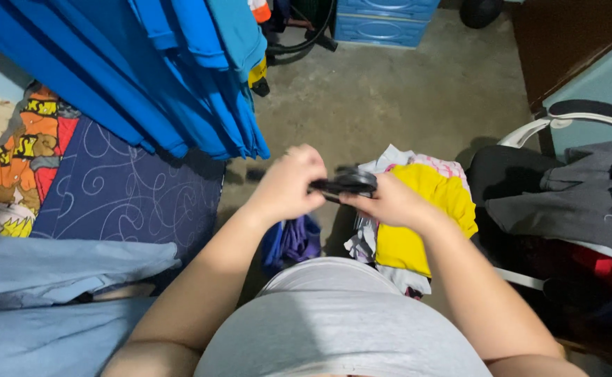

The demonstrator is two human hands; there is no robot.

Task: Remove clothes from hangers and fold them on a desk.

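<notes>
Both hands are up in front of the person's grey shirt (341, 321), meeting over a small black item (346, 183). The left hand (288, 185) is curled with its fingers closed round the item's left end; the right hand (389, 202) pinches the other end between thumb and fingers. The black item is blurred, so I cannot tell what it is, only that it is dark, narrow and held level between the two hands, above the floor (403, 91).

Below the hands lies a heap of clothes: a yellow garment (417, 230) on top of white and pink pieces, and a purple-blue cloth (292, 241) just beside it on the concrete. To the right a white-rimmed basket (529, 132) holds dark and grey clothing (571, 195), with something red lower down.

To the left is a bed with a navy cover (131, 195) patterned in pale swirls, an orange printed cloth (26, 153) next to it and a light blue sheet (47, 279) nearer. Bright blue garments (180, 77) hang over the bed. At the far wall stands a blue plastic drawer unit (382, 21).
</notes>
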